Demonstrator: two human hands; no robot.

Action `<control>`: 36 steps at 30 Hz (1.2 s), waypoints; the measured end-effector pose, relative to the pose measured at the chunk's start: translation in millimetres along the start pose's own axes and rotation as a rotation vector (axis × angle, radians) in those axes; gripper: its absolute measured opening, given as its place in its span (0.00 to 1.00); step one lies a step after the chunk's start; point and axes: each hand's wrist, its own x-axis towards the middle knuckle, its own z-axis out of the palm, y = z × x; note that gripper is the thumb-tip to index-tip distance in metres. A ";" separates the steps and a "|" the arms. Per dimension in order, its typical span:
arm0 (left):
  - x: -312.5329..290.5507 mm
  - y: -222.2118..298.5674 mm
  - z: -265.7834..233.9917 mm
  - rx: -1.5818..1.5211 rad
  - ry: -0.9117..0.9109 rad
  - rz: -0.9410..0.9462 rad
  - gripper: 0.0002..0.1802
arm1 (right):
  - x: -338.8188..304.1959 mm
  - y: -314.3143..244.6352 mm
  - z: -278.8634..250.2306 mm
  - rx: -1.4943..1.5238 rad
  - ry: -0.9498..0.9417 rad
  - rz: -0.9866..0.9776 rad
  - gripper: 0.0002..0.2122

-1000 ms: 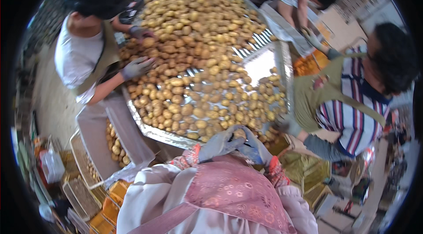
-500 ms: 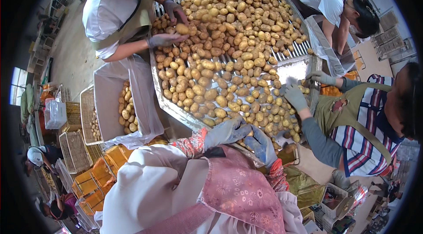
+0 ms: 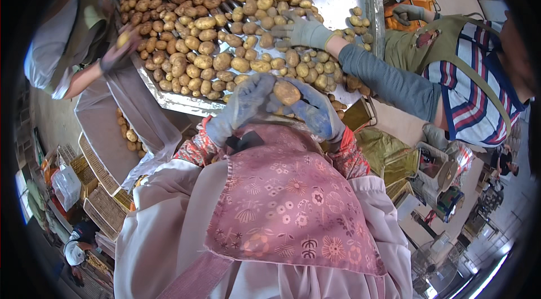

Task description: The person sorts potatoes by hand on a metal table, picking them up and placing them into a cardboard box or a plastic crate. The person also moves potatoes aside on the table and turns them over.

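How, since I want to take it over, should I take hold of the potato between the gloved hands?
Probably by its rounded middle, coming from above: the oval potato shows its upper face uncovered, while the left hand and right hand flank its sides.

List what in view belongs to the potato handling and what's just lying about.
Seemingly in use:
left hand
right hand
potato between them
loose potatoes
metal table
lined potato crate

Apparently lying about:
white plastic bag
tan basket
yellow-green sheeting
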 end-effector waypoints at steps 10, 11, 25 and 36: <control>-5.8 8.3 9.8 0.031 -0.057 -0.145 0.29 | 14.4 14.7 -2.7 -0.180 -0.027 -0.104 0.26; -1.9 -15.0 7.6 0.010 -0.006 -0.079 0.29 | 15.2 15.9 -2.5 -0.562 0.011 -0.085 0.25; -1.2 -85.0 -81.0 1.077 0.424 0.198 0.24 | -39.5 134.3 -188.1 -1.195 -0.165 -0.179 0.15; 139.6 48.4 -150.2 1.409 0.767 0.383 0.29 | 83.0 55.1 -70.5 -0.432 0.125 -0.248 0.20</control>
